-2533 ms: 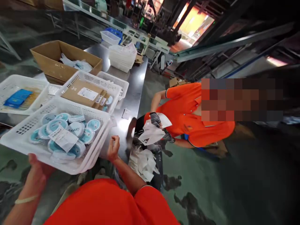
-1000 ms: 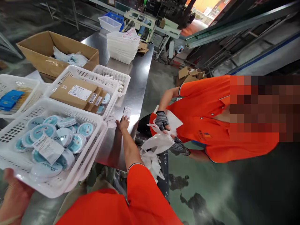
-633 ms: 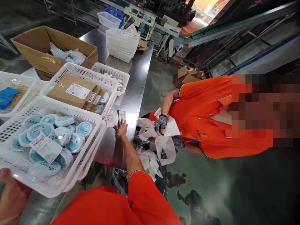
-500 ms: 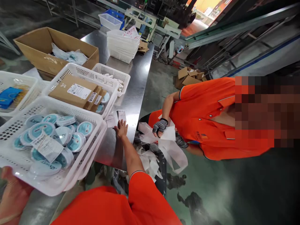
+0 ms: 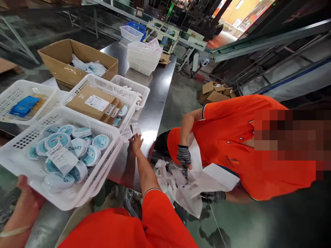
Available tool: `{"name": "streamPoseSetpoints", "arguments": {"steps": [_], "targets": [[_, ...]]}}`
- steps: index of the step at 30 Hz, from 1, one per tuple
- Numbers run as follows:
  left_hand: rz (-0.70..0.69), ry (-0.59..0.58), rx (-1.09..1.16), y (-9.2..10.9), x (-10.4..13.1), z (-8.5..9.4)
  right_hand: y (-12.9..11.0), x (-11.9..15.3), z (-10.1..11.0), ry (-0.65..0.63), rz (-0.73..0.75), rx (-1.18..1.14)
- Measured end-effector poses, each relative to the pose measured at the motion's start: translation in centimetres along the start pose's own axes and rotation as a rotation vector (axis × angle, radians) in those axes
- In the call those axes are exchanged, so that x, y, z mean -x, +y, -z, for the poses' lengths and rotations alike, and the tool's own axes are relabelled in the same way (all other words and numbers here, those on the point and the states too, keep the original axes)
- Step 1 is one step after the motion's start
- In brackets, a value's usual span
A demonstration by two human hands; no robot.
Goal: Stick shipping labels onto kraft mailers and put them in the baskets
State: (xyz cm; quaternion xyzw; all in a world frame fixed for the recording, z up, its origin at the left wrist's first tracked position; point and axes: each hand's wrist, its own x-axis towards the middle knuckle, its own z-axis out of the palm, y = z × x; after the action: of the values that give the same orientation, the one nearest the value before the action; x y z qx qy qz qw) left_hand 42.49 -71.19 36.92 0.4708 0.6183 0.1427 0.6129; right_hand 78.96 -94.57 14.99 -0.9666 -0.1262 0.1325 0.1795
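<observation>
Since half a second ago, the co-worker's gloved hands (image 5: 184,155) have moved wider apart, with the white sheets (image 5: 221,175) spread out between and around them. The person's own hands stay put: left at the basket corner, right on the slips.

Left hand (image 5: 29,198): grasping the near corner of the front basket (image 5: 18,160), thumb over the rim; fingers underneath are hidden. Right hand (image 5: 136,143): not gripping, fingers spread, tips on or at the two paper slips (image 5: 136,128), which lie on the steel table (image 5: 161,93) just past them. Can't tell how hard it presses.

Ahead of the left grip, in that basket: a pile of round tubs (image 5: 77,148), a printed paper (image 5: 62,158) loose on top. Beyond, between the two hands: a basket of flat cardboard packets (image 5: 86,100). Sheets and gloves are off to the right of the right hand.

Risks, my guess: the front basket juts past the table edge, so a slack left grip could let it tip and send tubs sliding. The paper on top could slip off if the basket jolts. The slips look light; a careless sweep of the right hand could scatter them.
</observation>
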Motion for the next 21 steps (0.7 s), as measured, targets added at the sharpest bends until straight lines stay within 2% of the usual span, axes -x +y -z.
{"name": "streamPoseSetpoints", "arguments": {"steps": [3, 6, 9, 13, 16, 19, 21], "targets": [[0.058, 0.063, 0.108, 0.6, 0.3, -0.3, 0.1, -1.5, 1.8, -0.029, 0.052, 0.005], [0.091, 0.073, 0.206, 1.5, 0.6, -0.8, -0.5, -2.8, 3.3, -0.032, 0.064, 0.018], [0.121, 0.089, 0.255, 1.8, 0.7, -1.0, -2.0, -2.6, 3.3, 0.015, 0.008, 0.041], [0.204, 0.088, 0.369, 0.8, 0.1, -0.6, -3.7, -0.6, 1.7, -0.063, -0.064, 0.037], [0.182, 0.036, 0.531, -0.3, -1.1, -0.3, -4.2, -0.2, 1.6, -0.095, -0.060, 0.028], [0.169, 0.020, 0.634, -1.4, -2.5, 0.0, -5.1, -1.2, 3.1, -0.025, -0.079, -0.006], [0.169, 0.018, 0.669, -2.0, -3.4, 0.2, -6.1, -1.6, 4.3, 0.077, -0.118, -0.303]]}}
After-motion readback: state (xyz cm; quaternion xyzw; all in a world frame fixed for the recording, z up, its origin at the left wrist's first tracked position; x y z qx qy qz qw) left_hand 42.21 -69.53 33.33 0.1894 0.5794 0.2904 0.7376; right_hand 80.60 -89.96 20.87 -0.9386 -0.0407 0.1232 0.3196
